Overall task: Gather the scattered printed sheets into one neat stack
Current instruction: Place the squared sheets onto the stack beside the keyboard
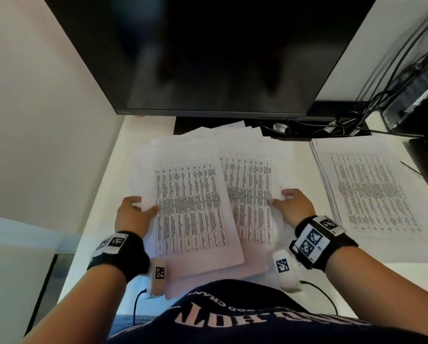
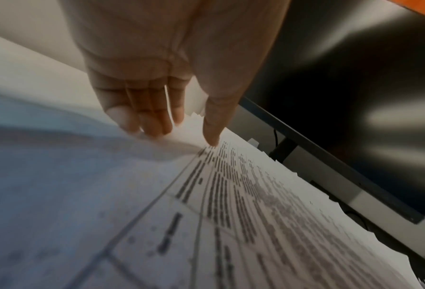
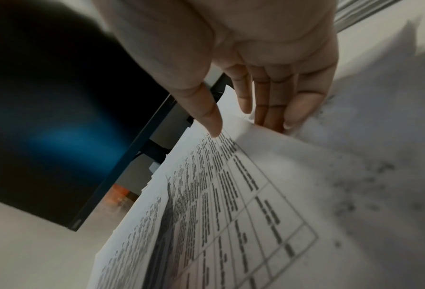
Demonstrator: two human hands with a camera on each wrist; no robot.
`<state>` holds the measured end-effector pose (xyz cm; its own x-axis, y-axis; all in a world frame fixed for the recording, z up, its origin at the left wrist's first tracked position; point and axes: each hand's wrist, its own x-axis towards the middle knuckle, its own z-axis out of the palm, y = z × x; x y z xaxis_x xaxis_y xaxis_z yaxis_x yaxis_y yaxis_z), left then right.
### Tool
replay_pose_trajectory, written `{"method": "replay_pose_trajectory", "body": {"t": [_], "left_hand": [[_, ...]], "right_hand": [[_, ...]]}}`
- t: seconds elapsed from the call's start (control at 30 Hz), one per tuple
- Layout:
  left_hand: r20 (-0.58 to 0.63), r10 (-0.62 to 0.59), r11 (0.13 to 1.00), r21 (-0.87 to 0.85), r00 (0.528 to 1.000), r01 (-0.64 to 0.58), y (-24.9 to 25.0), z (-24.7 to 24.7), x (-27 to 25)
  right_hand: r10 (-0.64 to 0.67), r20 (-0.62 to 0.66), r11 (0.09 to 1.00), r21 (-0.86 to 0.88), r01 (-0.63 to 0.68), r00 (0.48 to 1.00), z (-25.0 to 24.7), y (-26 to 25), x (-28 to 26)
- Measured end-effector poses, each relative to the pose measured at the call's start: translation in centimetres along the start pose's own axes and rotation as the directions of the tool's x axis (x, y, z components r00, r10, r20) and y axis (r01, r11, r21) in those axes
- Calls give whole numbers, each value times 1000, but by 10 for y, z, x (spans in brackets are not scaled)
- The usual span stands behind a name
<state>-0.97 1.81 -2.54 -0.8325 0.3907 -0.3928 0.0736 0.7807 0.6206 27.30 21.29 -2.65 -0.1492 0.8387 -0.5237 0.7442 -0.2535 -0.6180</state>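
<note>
Your fingers (image 2: 144,121) on the left hand (image 1: 133,214) curl under the left edge of the loose sheets (image 1: 195,207), thumb on top, pinching them; your right hand (image 1: 292,204) grips the right edge the same way, thumb (image 3: 211,121) pressing the print. Largest first: the dark monitor (image 1: 208,53) looms behind, then the white desk (image 1: 295,157), then a squared pile (image 1: 371,192) well to your right. The fanned sheets lie between your hands, long axis running away from you, top pages skewed. Squaring them probably means pressing both edges inward; the squared pile is nearer your right hand.
</note>
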Motion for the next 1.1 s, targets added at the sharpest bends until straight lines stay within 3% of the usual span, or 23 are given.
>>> {"method": "replay_pose_trajectory", "body": {"t": [0.1,0.23,0.33,0.43,0.6,0.77,0.97,1.1], "left_hand": [[33,-13,1000,9,999,13,0,3,6],[9,65,997,49,998,-65,-8,-1,15],[-16,71,997,28,997,-70,-15,-13,17],[-64,63,998,-28,996,-65,-19,-27,15],[-72,138,971,-185,988,-149,-20,-50,6],[72,186,932,-328,980,-152,-13,-49,-4],[155,146,916,-393,977,-75,3,-17,-9],[191,100,866,-500,977,9,19,3,-11]], "right_hand": [[28,-95,998,-51,-33,995,8,-4,2],[83,-198,958,-256,-133,977,15,-11,5],[134,-90,946,-286,-155,987,16,-13,8],[108,28,935,-342,-92,994,16,-13,10],[-66,-30,979,-194,59,997,4,-7,1],[-38,-67,997,-64,34,997,-8,2,6],[-76,198,947,322,8,977,11,-10,-15],[-145,350,947,320,28,925,25,-17,-23]]}}
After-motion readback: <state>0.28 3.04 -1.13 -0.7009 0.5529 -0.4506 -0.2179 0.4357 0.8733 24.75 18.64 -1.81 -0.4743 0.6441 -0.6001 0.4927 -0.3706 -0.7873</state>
